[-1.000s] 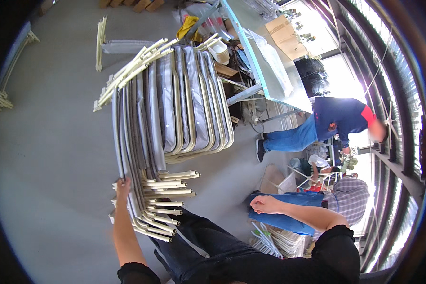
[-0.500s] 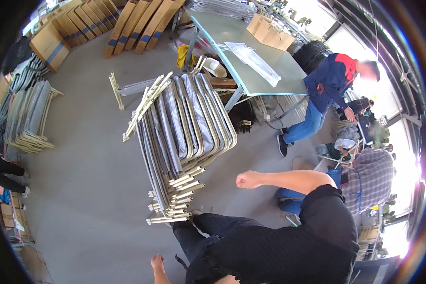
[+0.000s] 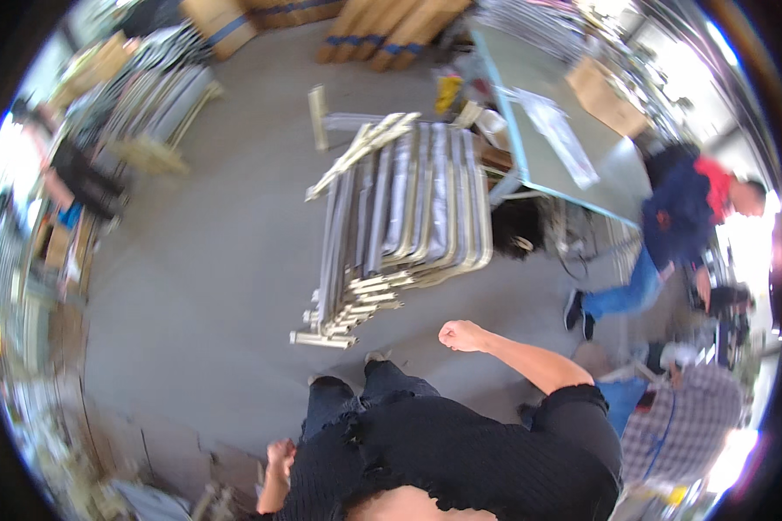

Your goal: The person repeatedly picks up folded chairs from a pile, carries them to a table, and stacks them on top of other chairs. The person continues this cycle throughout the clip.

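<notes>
My right hand [image 3: 462, 336] hangs in the air over the floor, fingers curled into a fist with nothing visible in it. Low on the left, beside my body, my left hand [image 3: 280, 456] is also curled closed and a little blurred. Neither hand touches anything. Ahead of me stands a row of folded tubular metal frames [image 3: 408, 200] with cream legs and grey covering, leaning closely together. Their leg ends [image 3: 339, 326] point toward my feet. Across the row's far end lie several cream tubes [image 3: 365, 152].
A glass-topped table [image 3: 530, 152] with a plastic-wrapped item [image 3: 556, 135] and a cardboard box [image 3: 606, 97] stands at the far right. Two people, one in a dark blue and red jacket [image 3: 682, 204], one in a checked shirt [image 3: 686, 421], are on the right. More folded frames [image 3: 161, 104] stand far left.
My view has swung left, so the folded frames and table sit farther right in the picture. My body has shifted with it. Both hands stay closed. The person in the jacket leans forward more.
</notes>
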Tool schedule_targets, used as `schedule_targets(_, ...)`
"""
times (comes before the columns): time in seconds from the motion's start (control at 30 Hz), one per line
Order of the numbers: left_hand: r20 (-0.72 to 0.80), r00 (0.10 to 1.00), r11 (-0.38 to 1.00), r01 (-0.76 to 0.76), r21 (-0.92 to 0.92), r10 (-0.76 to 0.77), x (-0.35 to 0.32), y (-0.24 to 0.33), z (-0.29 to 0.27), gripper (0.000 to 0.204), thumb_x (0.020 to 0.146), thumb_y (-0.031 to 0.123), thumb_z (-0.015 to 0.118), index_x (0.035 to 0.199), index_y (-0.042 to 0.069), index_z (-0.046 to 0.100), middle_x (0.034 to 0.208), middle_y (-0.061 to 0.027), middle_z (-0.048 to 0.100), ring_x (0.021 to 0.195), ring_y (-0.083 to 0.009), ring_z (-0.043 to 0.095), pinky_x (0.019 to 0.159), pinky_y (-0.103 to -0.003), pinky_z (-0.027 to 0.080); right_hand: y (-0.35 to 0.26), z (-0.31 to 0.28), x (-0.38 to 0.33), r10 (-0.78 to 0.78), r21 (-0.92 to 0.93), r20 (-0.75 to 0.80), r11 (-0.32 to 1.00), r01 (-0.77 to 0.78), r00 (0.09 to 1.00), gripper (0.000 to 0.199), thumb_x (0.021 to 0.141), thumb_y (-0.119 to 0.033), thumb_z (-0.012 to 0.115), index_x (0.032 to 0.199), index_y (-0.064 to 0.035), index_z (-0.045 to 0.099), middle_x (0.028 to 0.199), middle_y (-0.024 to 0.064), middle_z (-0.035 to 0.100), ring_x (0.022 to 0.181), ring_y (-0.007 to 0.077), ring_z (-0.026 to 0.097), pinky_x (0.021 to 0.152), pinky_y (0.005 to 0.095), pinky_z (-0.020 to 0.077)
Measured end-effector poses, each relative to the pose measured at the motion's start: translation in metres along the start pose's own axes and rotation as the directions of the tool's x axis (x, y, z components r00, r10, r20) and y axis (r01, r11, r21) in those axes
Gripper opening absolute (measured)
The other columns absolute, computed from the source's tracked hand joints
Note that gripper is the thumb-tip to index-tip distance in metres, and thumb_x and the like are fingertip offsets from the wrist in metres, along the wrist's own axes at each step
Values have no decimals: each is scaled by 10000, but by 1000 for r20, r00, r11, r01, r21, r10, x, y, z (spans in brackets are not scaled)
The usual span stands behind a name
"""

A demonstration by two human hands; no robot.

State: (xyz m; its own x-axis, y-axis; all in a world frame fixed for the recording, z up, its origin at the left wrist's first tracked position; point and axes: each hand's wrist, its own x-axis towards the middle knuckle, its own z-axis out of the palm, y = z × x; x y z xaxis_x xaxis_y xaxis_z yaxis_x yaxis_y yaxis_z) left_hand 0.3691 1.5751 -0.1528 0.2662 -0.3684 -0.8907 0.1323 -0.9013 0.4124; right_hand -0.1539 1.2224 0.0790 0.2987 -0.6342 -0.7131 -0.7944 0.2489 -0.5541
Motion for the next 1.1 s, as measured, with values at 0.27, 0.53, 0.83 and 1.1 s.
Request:
schedule_targets(0.27, -346, 938, 935, -105, -339, -21, -101, 0, -69, 185, 783, 160, 533, 627, 60, 539, 547, -23, 514, 462, -128, 499, 425, -268, 395, -124, 86, 64, -164, -69, 159, 982, 176, 974, 227, 832, -213, 548, 943, -22, 601, 767, 70, 639, 669, 147, 613, 632, 288, 495)
schedule_targets(0.53, -362, 924, 971, 36, -235, -122, -77, -217, -131, 281, 787, 192, 522, 551, 40, 526, 501, -83, 525, 413, -174, 504, 373, -341, 384, -302, 175, 145, -375, -377, 304, 797, 472, 876, 276, 802, -324, 533, 919, -83, 598, 837, 132, 641, 813, 277, 623, 724, 360, 489)
schedule_targets(0.83, -287, 954, 980, 28, -195, -84, -72, 49, -294, 145, 811, 112, 520, 681, 54, 496, 552, -44, 486, 412, -138, 463, 348, -260, 357, -228, 166, 186, -238, -772, 258, 532, 347, 937, 242, 811, -280, 514, 792, -55, 603, 784, 122, 631, 754, 277, 616, 642, 369, 491)
schedule_targets(1.1, -211, 936, 917, -326, -229, 280, 72, 230, -426, 77, 804, 72, 574, 854, 20, 547, 691, -53, 540, 602, -114, 529, 526, -248, 468, -233, 193, 264, 415, -428, 1, 822, -375, 910, 204, 736, -293, 615, 745, -98, 672, 723, 137, 658, 580, 220, 620, 506, 359, 524)
